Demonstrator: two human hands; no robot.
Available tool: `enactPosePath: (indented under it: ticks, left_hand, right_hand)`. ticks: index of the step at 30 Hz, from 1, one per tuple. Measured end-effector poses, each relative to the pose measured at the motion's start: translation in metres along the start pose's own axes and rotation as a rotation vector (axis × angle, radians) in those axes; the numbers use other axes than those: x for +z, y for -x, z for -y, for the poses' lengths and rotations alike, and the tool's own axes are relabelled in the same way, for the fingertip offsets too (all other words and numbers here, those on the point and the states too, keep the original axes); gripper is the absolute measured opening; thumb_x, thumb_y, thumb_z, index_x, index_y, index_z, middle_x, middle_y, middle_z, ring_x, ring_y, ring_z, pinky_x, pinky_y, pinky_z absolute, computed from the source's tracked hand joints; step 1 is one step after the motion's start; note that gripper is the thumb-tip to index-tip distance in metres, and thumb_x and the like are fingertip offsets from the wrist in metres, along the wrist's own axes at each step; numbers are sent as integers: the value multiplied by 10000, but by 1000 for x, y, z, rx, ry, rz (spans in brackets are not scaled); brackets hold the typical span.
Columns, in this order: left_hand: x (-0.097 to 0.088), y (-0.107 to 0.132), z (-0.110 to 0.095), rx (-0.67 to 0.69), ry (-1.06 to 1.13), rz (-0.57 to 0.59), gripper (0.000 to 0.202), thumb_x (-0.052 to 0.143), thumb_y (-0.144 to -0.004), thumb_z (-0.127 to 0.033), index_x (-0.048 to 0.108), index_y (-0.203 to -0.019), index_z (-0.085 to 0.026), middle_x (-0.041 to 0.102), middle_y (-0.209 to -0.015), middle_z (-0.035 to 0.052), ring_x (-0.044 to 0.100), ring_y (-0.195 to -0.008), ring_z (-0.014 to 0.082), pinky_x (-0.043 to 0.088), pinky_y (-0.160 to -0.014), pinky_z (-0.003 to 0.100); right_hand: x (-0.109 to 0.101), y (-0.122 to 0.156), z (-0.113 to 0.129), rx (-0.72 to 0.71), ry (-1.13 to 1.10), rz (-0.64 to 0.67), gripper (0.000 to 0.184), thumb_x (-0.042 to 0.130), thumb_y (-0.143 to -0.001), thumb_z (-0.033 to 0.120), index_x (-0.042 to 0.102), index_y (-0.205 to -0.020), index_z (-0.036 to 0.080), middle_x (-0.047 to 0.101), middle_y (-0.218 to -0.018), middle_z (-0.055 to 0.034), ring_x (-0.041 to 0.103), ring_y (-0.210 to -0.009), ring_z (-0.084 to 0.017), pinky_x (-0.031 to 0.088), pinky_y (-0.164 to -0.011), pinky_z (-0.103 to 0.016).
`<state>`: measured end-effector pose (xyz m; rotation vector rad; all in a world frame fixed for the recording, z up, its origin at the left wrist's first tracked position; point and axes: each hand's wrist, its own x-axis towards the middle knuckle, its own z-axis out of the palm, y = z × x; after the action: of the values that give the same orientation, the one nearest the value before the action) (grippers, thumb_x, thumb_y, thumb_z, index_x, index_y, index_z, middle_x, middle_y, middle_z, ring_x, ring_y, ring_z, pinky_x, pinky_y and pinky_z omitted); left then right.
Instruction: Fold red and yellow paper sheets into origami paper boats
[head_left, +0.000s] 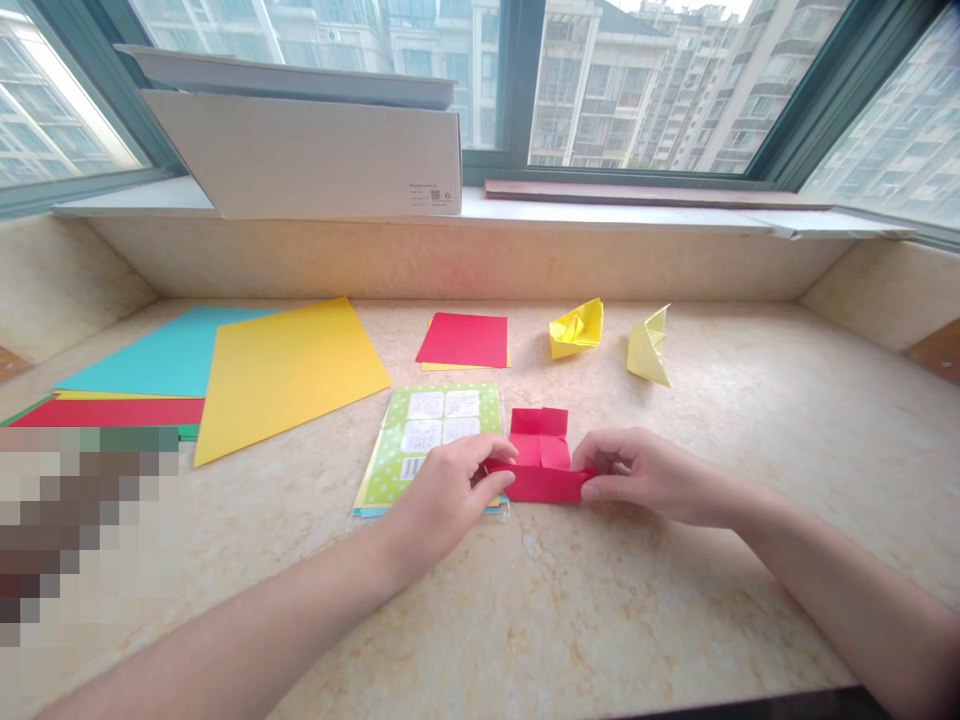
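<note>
Window glass in teal-green frames (517, 80) looks out on high-rise apartment blocks (600, 90). On the white sill (600, 208) sit a flat white cardboard box (300, 155), tilted against the pane, and a long wooden strip (652, 193) lying along the ledge.

Below, a cream marble-look table (645, 400) carries loose paper. A teal sheet (165, 350) lies partly under a large yellow sheet (292, 380), and a red sheet (112, 412) shows beneath them toward the left. Farther right, a small red square (463, 340) rests on a yellow square (465, 366), and beyond it two folded yellow paper boats (576, 328) stand a little apart. A pixelated blur (75, 540) covers the lower-left corner of the view.

Nearest the hands is a packet of origami paper (439, 430) with a green polka-dot back. The red origami paper (540, 470), folded into a band with a creased flap reaching away from the person, lies flat between the hands, just right of the packet.

The left hand (442, 500) comes in from the lower left, its fingers curled over the paper's left end and its palm above the packet's corner. The right hand (637, 478) reaches in from the right, with thumb and fingers pinching the other end. Each grip is narrow and closed on the paper, with both forearms low and angled inward.
</note>
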<state>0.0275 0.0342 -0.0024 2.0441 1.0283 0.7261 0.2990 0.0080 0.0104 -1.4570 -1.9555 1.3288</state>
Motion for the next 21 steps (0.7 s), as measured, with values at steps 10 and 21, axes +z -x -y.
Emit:
enactPosePath:
  ticks: [10,21]
  left_hand:
    - [-1,3,2,-104,387,-51,258,742,-845,-220,673,-1088,-172,752,-1042,66,721,-943,195,600,-837,332]
    - [8,41,-23,168,-49,34,115,640,-954,-156,752,-945,-182,775,-886,44,712,-768,176,550,-725,291]
  right_hand:
    - [1,0,-1,-73,-39,-17,212,591,-981,397,679,-970,205,658,-838,-13,581,-743,-164,477,-665,-295]
    - [-8,18,1,-44,217,198,181,611,-968,414,718,-913,278,699,-872,-32,624,-814,-224,521,-675,-315]
